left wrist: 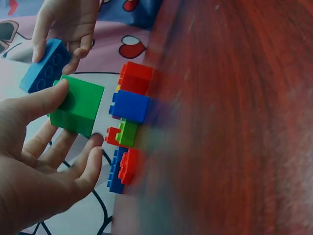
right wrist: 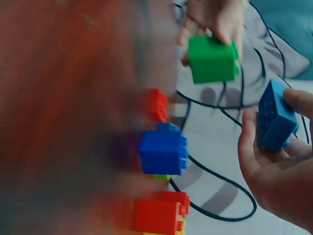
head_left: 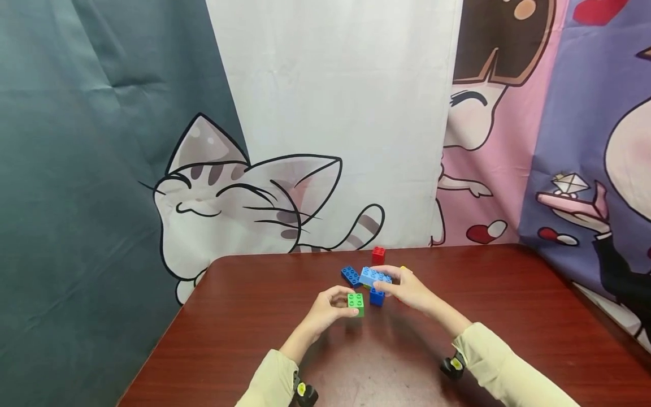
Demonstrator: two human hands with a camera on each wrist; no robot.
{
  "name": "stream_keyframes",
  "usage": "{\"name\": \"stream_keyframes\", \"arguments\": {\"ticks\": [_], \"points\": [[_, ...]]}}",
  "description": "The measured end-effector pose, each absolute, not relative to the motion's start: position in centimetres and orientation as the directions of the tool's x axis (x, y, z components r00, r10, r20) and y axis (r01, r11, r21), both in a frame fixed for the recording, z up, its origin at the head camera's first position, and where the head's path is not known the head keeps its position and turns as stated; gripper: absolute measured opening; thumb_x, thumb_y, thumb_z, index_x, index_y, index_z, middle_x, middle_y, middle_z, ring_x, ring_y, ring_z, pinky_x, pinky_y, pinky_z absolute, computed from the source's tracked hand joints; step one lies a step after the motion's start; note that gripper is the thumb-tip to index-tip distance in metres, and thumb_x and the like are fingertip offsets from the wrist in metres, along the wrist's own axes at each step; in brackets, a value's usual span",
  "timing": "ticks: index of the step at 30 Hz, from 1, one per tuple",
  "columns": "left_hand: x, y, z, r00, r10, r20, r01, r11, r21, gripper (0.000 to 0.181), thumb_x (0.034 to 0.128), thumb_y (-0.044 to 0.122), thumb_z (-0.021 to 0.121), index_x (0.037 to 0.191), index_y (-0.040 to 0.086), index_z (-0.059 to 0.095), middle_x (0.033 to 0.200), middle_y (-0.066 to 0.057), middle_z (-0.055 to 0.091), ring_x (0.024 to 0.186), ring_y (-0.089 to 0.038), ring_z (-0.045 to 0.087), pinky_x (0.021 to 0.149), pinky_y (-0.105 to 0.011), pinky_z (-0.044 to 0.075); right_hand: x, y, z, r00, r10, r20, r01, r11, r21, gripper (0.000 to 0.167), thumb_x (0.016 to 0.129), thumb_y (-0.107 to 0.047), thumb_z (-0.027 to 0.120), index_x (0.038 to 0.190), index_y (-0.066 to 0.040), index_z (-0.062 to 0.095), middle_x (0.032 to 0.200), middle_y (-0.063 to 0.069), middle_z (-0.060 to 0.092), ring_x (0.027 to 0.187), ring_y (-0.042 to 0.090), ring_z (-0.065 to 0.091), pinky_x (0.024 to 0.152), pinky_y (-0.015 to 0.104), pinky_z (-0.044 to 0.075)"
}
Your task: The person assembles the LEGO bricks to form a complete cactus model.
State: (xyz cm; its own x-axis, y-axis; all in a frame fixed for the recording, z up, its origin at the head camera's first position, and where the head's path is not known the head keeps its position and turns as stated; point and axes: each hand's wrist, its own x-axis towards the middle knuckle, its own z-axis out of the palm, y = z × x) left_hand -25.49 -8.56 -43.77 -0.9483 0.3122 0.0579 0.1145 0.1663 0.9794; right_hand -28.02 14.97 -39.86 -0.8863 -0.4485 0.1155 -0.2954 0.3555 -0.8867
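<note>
My left hand (head_left: 324, 312) pinches a green toy building block (head_left: 355, 304) between thumb and fingers, above the table, its studs facing up toward the head camera. A longer light-blue building block (head_left: 371, 276) is gripped by my right hand (head_left: 411, 291), slightly farther back and to the right. The left wrist view shows the green block (left wrist: 78, 105) close before the light-blue block (left wrist: 46, 68). From the right wrist, a gap is visible between the light-blue block (right wrist: 277, 117) and the green one (right wrist: 212, 59).
Below the hands, a dark blue block (head_left: 377, 298) and a long dark blue block (head_left: 351, 276) lie on the brown table (head_left: 244, 339). A red block (head_left: 378, 255) stands near the back edge. Other red blocks (right wrist: 156, 215) and a light green block (left wrist: 127, 133) show in the wrist views.
</note>
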Motion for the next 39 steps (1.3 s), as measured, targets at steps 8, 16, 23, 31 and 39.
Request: {"name": "stream_keyframes", "arguments": {"ticks": [8,16,23,31,39], "points": [[-24.9,-8.2,-44.7,-0.952,0.303,0.041,0.113,0.224,0.968,0.035,0.0813,0.009,0.077,0.114,0.003,0.066,0.105,-0.017,0.071,0.090,-0.014,0.064,0.079,-0.026,0.055,-26.5,15.1,-42.1,-0.845,-0.513,0.151,-0.398,0.414,-0.819,0.048,0.093,-0.029,0.065,0.132,-0.003,0.056,0.118,0.018,0.061,0.094,0.021,0.056,0.074,0.020,0.053],[-25.2,-7.3,-45.8,-0.974,0.226,0.005,0.063,0.252,0.966,0.036,0.0791,0.009,0.079,0.114,0.002,0.070,0.102,-0.015,0.073,0.086,-0.013,0.063,0.072,-0.024,0.051,-26.7,15.0,-43.4,-0.838,-0.517,0.175,-0.439,0.448,-0.779,0.046,0.092,-0.026,0.067,0.130,-0.004,0.058,0.110,0.014,0.064,0.090,0.018,0.055,0.071,0.019,0.049],[-25.8,-6.9,-46.5,-0.981,0.194,-0.029,0.020,0.245,0.969,0.045,0.0785,0.006,0.078,0.121,0.000,0.066,0.108,-0.015,0.071,0.088,-0.014,0.064,0.072,-0.025,0.051,-27.1,14.4,-44.2,-0.841,-0.512,0.175,-0.425,0.424,-0.800,0.046,0.093,-0.023,0.065,0.134,-0.005,0.055,0.125,0.018,0.061,0.102,0.022,0.056,0.080,0.018,0.049],[-25.9,-6.6,-47.5,-0.981,0.193,-0.032,0.004,0.186,0.983,0.048,0.0788,0.002,0.076,0.125,-0.003,0.062,0.113,-0.019,0.069,0.090,-0.014,0.066,0.077,-0.028,0.055,-27.5,14.0,-44.5,-0.816,-0.557,0.151,-0.414,0.383,-0.825,0.045,0.093,-0.017,0.064,0.136,-0.008,0.055,0.128,0.021,0.058,0.105,0.025,0.053,0.079,0.021,0.049],[-25.4,-6.4,-47.7,-0.983,0.182,-0.036,-0.009,0.147,0.989,0.046,0.0770,0.001,0.077,0.121,-0.003,0.063,0.107,-0.015,0.070,0.085,-0.010,0.061,0.076,-0.025,0.053,-27.6,13.9,-45.0,-0.817,-0.568,0.103,-0.375,0.387,-0.842,0.045,0.094,-0.021,0.063,0.137,-0.008,0.055,0.124,0.018,0.058,0.107,0.024,0.052,0.082,0.021,0.050]]}}
